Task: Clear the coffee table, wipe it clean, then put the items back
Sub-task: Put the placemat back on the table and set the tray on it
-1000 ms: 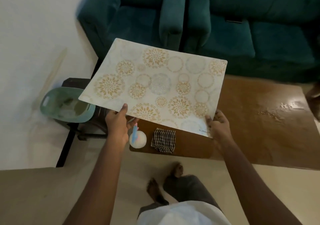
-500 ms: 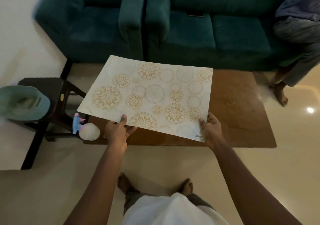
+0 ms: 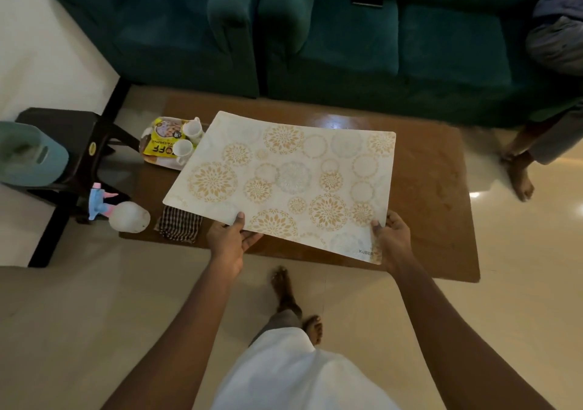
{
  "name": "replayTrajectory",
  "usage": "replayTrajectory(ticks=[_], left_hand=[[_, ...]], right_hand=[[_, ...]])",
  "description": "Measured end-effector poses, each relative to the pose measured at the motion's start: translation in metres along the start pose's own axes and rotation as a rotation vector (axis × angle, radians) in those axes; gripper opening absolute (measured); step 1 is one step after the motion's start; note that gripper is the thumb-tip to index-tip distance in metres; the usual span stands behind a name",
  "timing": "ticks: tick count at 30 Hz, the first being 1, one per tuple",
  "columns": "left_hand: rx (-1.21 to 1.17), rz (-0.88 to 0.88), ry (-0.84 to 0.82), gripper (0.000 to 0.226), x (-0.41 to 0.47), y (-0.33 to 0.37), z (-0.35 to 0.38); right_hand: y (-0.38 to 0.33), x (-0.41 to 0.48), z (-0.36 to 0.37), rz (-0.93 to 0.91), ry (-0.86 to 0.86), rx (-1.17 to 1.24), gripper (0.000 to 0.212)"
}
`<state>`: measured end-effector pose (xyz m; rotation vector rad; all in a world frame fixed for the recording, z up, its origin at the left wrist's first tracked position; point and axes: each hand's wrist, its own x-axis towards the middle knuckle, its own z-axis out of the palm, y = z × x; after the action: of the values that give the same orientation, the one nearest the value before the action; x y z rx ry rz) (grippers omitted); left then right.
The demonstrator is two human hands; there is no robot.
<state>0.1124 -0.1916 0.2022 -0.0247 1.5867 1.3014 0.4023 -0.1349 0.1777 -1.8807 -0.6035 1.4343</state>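
- Since a moment ago, the cream placemat with gold floral circles (image 3: 284, 182) has come lower, over the brown wooden coffee table (image 3: 435, 189), and a tray with a yellow packet and two white cups (image 3: 167, 148) has come into view.
- Far left: a teal plastic basin (image 3: 28, 154) on a dark stool (image 3: 79, 132).
- A white spray bottle with blue trigger (image 3: 126, 214) and a checked cloth (image 3: 179, 226) lie at the table's near-left corner.
- Left hand (image 3: 228, 241) pinches the placemat's near edge, thumb on top.
- Right hand (image 3: 392, 241) pinches its near-right corner.
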Motion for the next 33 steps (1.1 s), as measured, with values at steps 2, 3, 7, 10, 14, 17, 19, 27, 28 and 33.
replayTrajectory(ticks=[2,3,7,10,14,17,19,27,28,33], left_hand=[[-0.001,-0.03,-0.007,0.014,0.013,-0.003,0.01],[0.002,-0.046,-0.014,0.015,0.02,-0.004,0.014],[0.031,-0.119,-0.008,0.018,0.059,-0.018,0.028],[0.034,-0.159,-0.005,0.021,0.085,-0.031,0.037],[0.063,-0.221,0.003,0.021,0.123,-0.061,0.045],[0.096,-0.26,0.024,0.025,0.151,-0.088,0.049],[0.141,-0.256,0.068,0.035,0.168,-0.105,0.054],[0.652,0.092,0.513,0.1,0.195,-0.136,0.067],[0.737,0.163,0.511,0.101,0.197,-0.136,0.069],[1.397,0.521,0.177,0.096,0.225,-0.133,0.087]], right_hand=[[0.0,0.016,-0.001,0.02,0.013,-0.027,0.017],[0.0,0.024,0.0,0.025,0.019,-0.04,0.017],[0.006,0.063,0.008,0.056,0.037,-0.098,0.017],[0.013,0.094,0.013,0.06,0.043,-0.145,0.018],[0.039,0.142,0.015,0.069,0.051,-0.225,0.021],[0.056,0.175,0.014,0.061,0.026,-0.225,0.019],[0.067,0.199,0.012,0.046,0.014,-0.234,0.02],[0.087,0.257,-0.009,-0.104,0.16,-0.461,0.038],[0.088,0.262,-0.011,-0.132,0.193,-0.522,0.045],[0.085,0.271,0.012,-0.382,0.255,-0.926,0.065]])
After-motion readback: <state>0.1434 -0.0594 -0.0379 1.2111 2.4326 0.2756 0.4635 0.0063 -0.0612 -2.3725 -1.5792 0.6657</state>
